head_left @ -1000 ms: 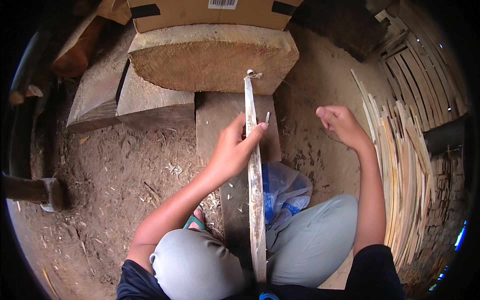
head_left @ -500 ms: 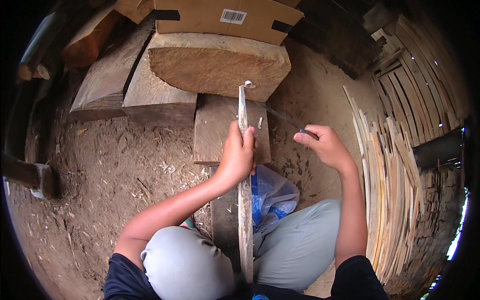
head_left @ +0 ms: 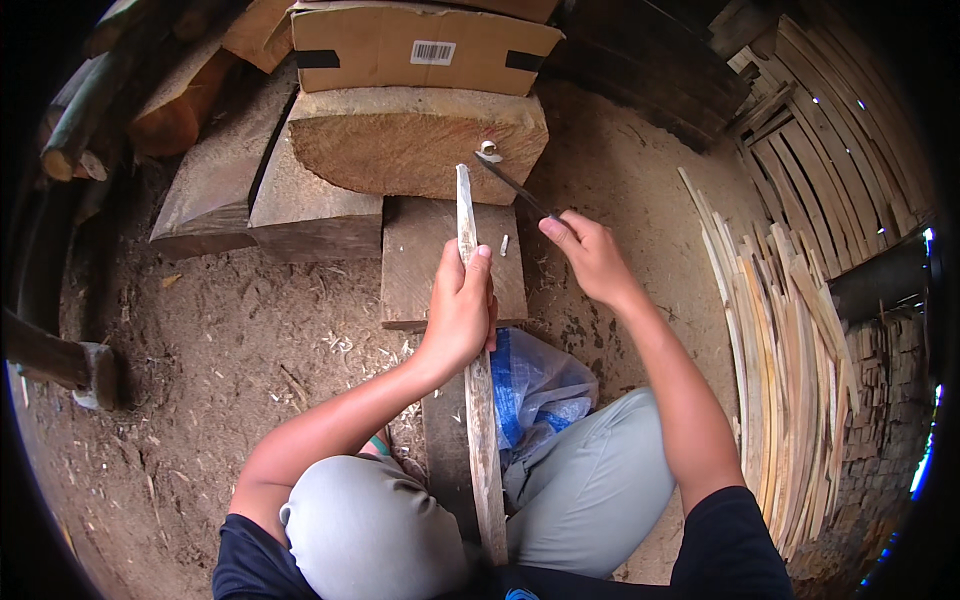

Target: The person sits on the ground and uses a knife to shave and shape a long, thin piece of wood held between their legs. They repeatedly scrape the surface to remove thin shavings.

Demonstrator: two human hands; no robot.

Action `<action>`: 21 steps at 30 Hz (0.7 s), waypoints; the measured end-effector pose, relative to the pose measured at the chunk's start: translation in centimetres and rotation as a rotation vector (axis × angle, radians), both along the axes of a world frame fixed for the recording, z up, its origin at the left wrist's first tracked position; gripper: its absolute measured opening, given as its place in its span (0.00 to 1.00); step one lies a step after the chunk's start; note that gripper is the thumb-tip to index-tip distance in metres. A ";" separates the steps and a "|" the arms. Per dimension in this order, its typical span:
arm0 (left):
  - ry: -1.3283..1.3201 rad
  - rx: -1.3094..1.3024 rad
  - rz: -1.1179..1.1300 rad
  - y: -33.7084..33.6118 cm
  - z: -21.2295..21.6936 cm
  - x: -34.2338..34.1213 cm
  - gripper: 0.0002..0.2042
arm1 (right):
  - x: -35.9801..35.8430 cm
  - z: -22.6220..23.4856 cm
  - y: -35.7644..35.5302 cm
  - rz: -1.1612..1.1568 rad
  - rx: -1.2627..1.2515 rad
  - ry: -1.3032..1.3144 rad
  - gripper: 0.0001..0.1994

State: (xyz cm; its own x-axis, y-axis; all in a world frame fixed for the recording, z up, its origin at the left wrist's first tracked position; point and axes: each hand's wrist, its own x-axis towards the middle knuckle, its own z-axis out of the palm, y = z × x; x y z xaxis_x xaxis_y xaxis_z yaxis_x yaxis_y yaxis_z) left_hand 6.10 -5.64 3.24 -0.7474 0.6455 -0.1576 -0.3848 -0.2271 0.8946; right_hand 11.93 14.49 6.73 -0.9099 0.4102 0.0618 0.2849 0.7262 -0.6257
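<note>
Wrapped around a long, thin wooden stick [head_left: 482,430], my left hand [head_left: 458,305] grips it a bit below its whittled, pale upper end. The stick runs from my lap between my knees up to the front of a thick sawn timber block [head_left: 410,150]. My right hand [head_left: 592,258] is closed on the handle of a knife [head_left: 520,188], mostly hidden in my fist. The dark blade points up and left, its tip just right of the stick's end, apart from it. A curled wood shaving [head_left: 488,150] is at the blade tip.
A cardboard box [head_left: 400,60] sits on the block. More squared timbers [head_left: 210,190] lie to the left. A mallet-like wooden tool [head_left: 95,375] is at the far left. A clear-and-blue plastic bag [head_left: 540,390] lies by my right knee. Split sticks [head_left: 785,390] are piled at right.
My right hand has moved up and left, bringing the knife from beside the block to near the stick's tip. The stick's upper end has tilted slightly left in view.
</note>
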 end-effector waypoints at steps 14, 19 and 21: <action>-0.216 -0.009 0.113 -1.4 0.1 -0.4 0.17 | 3.0 1.9 1.8 0.079 0.062 -0.031 0.29; -0.253 0.004 0.151 -2.1 0.8 -0.7 0.14 | 3.5 -1.5 3.9 0.185 -0.203 -0.417 0.30; -0.251 0.004 0.153 -2.4 1.1 -0.6 0.14 | 3.6 -2.9 4.5 0.226 -0.250 -0.510 0.31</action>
State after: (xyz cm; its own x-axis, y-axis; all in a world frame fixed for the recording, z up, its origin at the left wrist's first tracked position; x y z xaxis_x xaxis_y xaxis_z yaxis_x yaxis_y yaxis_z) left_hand 5.47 -8.07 4.30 -0.7740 0.5290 -0.3479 -0.5552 -0.3030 0.7745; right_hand 15.56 18.97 3.86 -0.8657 0.1490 -0.4778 0.4492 0.6523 -0.6105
